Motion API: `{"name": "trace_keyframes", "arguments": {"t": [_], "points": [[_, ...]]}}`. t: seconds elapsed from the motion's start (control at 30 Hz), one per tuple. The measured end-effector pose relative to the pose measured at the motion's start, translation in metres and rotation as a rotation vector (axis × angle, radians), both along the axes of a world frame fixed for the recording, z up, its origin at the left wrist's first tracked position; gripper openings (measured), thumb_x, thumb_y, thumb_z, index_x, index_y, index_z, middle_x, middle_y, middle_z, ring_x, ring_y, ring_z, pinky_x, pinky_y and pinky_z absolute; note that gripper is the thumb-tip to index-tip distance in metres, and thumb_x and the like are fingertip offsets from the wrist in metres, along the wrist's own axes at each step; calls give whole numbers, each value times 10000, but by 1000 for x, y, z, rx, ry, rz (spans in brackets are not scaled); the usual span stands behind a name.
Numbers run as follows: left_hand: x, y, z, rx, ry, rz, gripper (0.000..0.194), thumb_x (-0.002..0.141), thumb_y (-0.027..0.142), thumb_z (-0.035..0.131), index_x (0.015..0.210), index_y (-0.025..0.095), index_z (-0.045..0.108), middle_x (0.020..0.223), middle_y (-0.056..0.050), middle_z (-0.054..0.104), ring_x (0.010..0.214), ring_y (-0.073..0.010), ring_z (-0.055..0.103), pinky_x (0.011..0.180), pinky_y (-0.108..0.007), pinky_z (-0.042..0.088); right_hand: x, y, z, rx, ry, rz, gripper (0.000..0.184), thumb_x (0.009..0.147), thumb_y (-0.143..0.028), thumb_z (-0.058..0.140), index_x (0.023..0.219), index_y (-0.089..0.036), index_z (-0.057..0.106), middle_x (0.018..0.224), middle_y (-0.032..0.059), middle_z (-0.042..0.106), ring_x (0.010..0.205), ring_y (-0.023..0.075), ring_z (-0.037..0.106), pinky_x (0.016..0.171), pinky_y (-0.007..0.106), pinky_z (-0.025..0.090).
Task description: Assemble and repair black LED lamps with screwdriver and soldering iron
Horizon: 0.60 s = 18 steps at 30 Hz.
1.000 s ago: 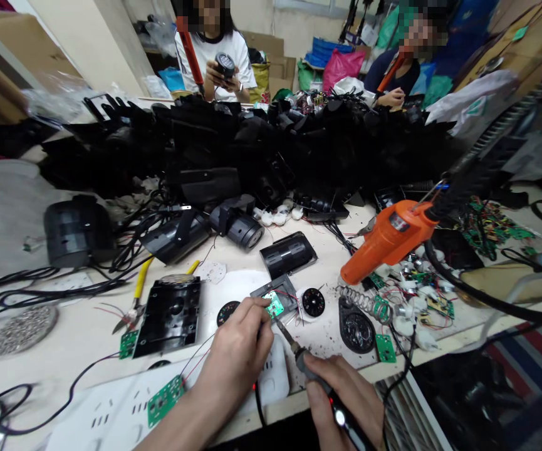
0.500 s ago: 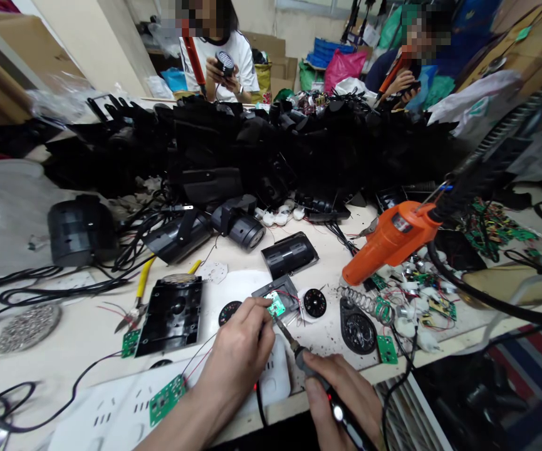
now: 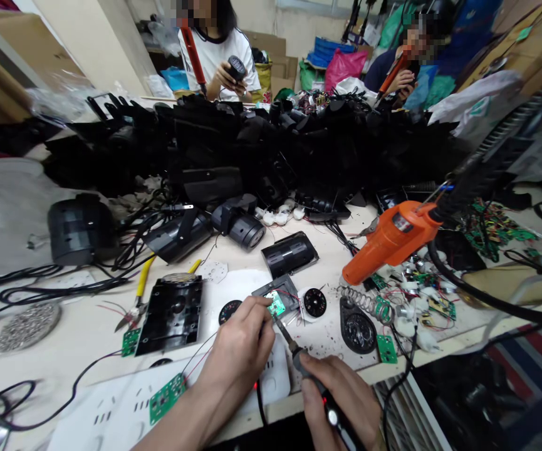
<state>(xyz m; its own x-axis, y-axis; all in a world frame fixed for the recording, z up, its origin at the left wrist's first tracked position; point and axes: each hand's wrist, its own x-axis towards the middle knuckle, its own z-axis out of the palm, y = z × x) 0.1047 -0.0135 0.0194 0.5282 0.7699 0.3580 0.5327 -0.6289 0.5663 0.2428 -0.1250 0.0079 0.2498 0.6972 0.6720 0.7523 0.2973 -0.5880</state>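
In my right hand (image 3: 341, 401) is a soldering iron (image 3: 315, 373), gripped like a pen. Its tip reaches the lower edge of a small green circuit board (image 3: 277, 304), which rests on a dark grey plastic part (image 3: 261, 290). My left hand (image 3: 245, 341) is closed in a pinch at the board's left edge; what its fingertips hold is too small to make out. Red wires run from the board towards a white round part with a black disc (image 3: 315, 302). Another black disc (image 3: 228, 311) lies partly behind my left hand. Under my left forearm sits a larger green circuit board (image 3: 167, 398).
An orange electric screwdriver (image 3: 388, 235) hangs at the right over loose boards and wires. A black housing half (image 3: 171, 316) and yellow-handled cutters (image 3: 140, 291) lie left. Black housings (image 3: 252, 138) are heaped at the back. Two people work beyond them.
The soldering iron and my right hand have shifted very slightly; my left hand stays at the board. Across the table, one person's hands have moved a round black part to the right.
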Motion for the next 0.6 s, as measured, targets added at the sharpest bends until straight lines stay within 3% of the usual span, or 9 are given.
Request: {"name": "trace_keyframes", "arguments": {"t": [0.23, 0.6], "points": [[1, 0, -1, 13, 29, 17, 153, 872, 121, 426, 791, 203, 526, 927, -80, 677, 787, -177, 712, 660, -267, 590, 2, 2, -1, 45, -4, 7, 200, 913, -159, 541, 1062, -143, 673, 798, 61, 734, 655, 165, 688, 588, 263, 556], [1, 1, -1, 14, 39, 2, 160, 869, 125, 435, 769, 205, 531, 935, -78, 678, 784, -169, 707, 670, -260, 587, 5, -8, 9, 0, 30, -113, 200, 907, -164, 539, 1028, -202, 694, 756, 39, 719, 650, 176, 685, 575, 285, 540]]}}
